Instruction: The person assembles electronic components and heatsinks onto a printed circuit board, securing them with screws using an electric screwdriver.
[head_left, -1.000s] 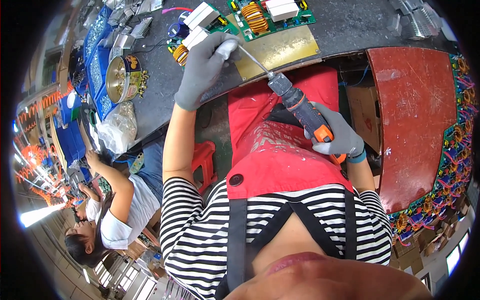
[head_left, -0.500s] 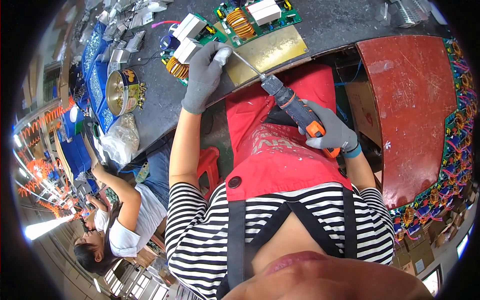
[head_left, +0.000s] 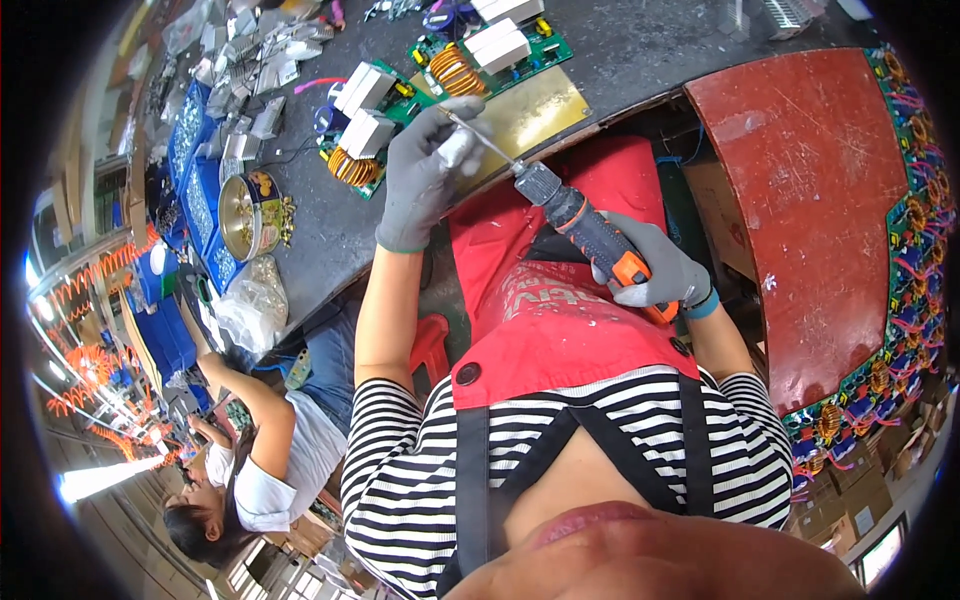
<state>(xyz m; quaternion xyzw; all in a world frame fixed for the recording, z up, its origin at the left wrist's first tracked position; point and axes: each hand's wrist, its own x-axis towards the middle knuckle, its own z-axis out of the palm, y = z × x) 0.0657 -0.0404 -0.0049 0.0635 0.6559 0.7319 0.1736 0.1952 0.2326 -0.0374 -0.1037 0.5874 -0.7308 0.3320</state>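
My right hand (head_left: 655, 262), in a grey glove, is wrapped round the grip of a black and orange power screwdriver (head_left: 590, 225). Its long thin bit points up and left, over a brass-coloured metal plate (head_left: 540, 110) at the table's edge. My gloved left hand (head_left: 425, 165) is at the bit's tip, with thumb and index finger curled about it. Whether a small part sits between those fingers is hidden. Just beyond the left hand lies a green circuit board (head_left: 372, 185) with white blocks and a copper coil. A second circuit board (head_left: 500, 70) rests behind the plate.
A round tin (head_left: 237, 215) of small brass-coloured parts stands left, beside blue trays (head_left: 190, 150) of small metal pieces. Metal heat sinks (head_left: 265, 70) are heaped behind. A clear plastic bag (head_left: 255, 305) lies at the edge. A red board (head_left: 800, 200) stands right, near many stacked circuit boards. A co-worker (head_left: 270, 455) sits left.
The left hand has shifted slightly, its index finger now reaching over the bit's tip. The screwdriver has moved a little left. The whole view has turned slightly.
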